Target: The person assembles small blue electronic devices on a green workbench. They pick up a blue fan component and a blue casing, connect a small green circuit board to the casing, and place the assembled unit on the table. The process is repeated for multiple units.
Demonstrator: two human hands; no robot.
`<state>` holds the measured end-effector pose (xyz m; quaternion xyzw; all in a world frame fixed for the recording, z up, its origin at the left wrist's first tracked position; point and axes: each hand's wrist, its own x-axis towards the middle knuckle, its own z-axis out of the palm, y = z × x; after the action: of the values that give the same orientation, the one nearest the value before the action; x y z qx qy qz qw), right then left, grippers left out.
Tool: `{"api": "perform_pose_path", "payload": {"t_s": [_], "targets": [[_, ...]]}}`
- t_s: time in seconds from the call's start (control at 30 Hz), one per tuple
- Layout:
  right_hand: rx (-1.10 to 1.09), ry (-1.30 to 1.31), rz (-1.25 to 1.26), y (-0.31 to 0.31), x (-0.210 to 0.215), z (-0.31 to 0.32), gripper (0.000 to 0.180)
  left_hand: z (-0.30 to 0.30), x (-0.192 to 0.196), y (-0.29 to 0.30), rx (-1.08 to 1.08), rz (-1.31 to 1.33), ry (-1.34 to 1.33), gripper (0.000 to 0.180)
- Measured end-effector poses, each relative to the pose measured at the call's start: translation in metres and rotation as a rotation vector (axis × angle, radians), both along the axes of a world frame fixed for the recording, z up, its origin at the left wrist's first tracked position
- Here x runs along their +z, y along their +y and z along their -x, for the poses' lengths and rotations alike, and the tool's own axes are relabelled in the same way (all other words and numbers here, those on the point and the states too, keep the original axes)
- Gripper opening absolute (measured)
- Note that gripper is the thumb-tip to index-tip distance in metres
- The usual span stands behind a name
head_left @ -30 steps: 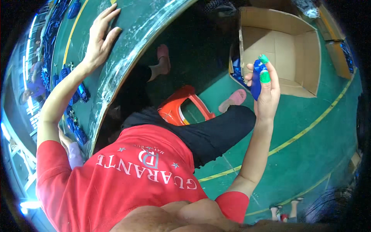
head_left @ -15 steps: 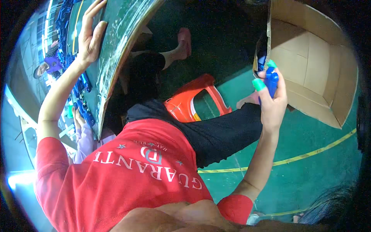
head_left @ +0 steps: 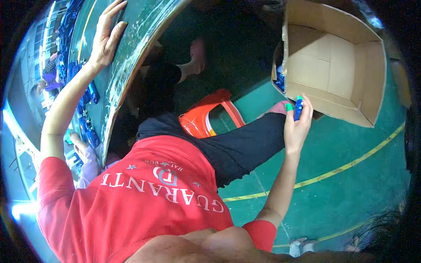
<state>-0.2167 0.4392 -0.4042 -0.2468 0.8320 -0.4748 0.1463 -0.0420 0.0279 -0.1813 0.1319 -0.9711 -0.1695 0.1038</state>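
Note:
My left hand [head_left: 106,41] lies on the green tabletop [head_left: 131,22] near its edge, fingers stretched out and holding nothing. Between the fingers and thumb of my right hand [head_left: 297,129] is a small, long blue plastic piece [head_left: 298,109]; its exact kind cannot be made out. Green covers sit on the thumb and one finger of that hand. Just beyond it stands an open cardboard box [head_left: 331,65], its visible inside bare. Several blue pieces [head_left: 279,78] show in a second box at its left side, mostly hidden.
An orange-red plastic stool [head_left: 197,118] stands on the green floor beside my leg. At the far left, blue parts [head_left: 87,94] lie along the table, with a co-worker's hand [head_left: 79,143] near them. Someone in purple [head_left: 51,76] is farther off. A yellow line [head_left: 333,173] crosses the floor.
My right hand has come back from the boxes toward my body, still holding the blue piece. The boxes sit further left in view. My left hand stays on the tabletop.

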Motion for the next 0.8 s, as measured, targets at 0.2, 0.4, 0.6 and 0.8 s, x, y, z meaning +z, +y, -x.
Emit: {"api": "perform_pose_path", "payload": {"t_s": [0.2,0.4,0.6,0.8], "targets": [[0.033,0.171,-0.106,0.006,-0.013,0.01,0.054,0.013,0.003,0.005,0.069,0.088,-0.017,0.04],[-0.033,0.272,-0.199,0.016,-0.01,0.041,0.053,0.017,0.004,0.005,0.054,0.283,-0.038,0.039],[-0.023,0.253,-0.243,0.027,-0.013,0.048,0.062,0.016,-0.003,-0.013,-0.048,0.306,0.014,0.042],[-0.01,0.159,-0.247,0.036,-0.005,0.057,0.056,0.003,0.003,-0.004,-0.019,0.272,-0.016,0.043]]}}
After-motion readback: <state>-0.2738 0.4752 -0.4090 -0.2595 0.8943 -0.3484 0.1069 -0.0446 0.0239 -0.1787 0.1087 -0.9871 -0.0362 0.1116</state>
